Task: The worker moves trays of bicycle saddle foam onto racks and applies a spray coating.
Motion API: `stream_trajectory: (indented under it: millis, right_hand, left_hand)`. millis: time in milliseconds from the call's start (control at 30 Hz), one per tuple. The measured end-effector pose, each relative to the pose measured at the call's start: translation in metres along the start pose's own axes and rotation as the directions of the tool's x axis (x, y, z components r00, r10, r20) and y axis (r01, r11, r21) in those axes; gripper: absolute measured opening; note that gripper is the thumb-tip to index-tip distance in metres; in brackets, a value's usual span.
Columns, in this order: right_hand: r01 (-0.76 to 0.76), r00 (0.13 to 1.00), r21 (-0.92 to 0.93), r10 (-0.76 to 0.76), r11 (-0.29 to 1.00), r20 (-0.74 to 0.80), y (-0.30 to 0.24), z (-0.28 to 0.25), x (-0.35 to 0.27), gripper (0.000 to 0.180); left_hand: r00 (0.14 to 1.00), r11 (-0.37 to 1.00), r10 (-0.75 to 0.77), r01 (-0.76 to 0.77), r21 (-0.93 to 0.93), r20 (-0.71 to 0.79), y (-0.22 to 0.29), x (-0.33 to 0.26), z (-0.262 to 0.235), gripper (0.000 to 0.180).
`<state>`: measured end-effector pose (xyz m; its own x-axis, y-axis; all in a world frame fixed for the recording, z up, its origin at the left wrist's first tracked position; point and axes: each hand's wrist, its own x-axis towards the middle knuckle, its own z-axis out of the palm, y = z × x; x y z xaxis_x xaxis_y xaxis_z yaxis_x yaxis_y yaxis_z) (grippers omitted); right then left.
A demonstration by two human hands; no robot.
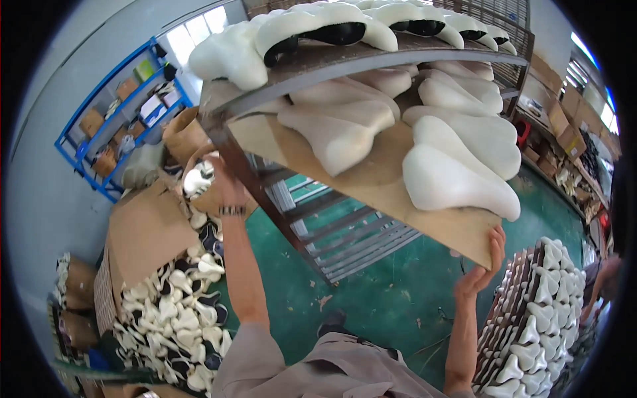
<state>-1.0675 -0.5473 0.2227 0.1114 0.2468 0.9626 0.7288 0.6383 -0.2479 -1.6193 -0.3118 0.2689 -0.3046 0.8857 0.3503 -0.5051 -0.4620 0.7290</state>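
My right hand (481, 268) grips the near right corner of a thin brown board (371, 182), fingers at its edge. Several white bicycle saddles (458, 169) lie on that board, which juts out at a tilt from a metal rack (249, 176). My left hand (227, 184), a band at its wrist, is raised beside the rack's left post. A white piece with dark patches (198, 180) shows right by its fingers. Those fingers are blurred and partly hidden, so I cannot tell whether they hold it.
An upper shelf (371, 63) carries more white saddles with black undersides. Loose saddles fill a large cardboard box (149, 225) at lower left. Stacked saddles (547, 312) stand at right, with another person's arm (600, 282) beyond. Blue shelving (126, 113) lines the left wall above the green floor (371, 298).
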Motion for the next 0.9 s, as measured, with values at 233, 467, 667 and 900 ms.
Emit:
stream_trajectory:
  millis: [233,467,667,900]
  right_hand:
    - [-0.135,0.989,-0.098,0.128,0.986,-0.075,-0.034,0.058,-0.017,0.049]
    - [-0.147,0.975,-0.150,0.117,0.978,-0.188,-0.112,0.198,0.006,0.038]
    - [-0.185,0.974,0.037,0.188,0.982,-0.128,-0.168,0.297,0.011,0.083]
    - [-0.196,0.893,0.073,0.147,0.978,0.425,-0.155,0.266,0.015,0.102]
  left_hand:
    - [0.817,0.780,0.267,-0.495,0.383,0.511,-0.001,0.133,-0.126,0.061]
    - [0.730,0.558,0.076,-0.596,0.578,0.679,-0.262,0.047,-0.096,0.059]
    - [0.645,0.503,-0.129,-0.612,0.610,0.753,-0.325,-0.057,-0.119,0.056]
    - [0.336,0.423,-0.466,-0.728,0.539,0.819,-0.360,-0.173,-0.111,0.053]
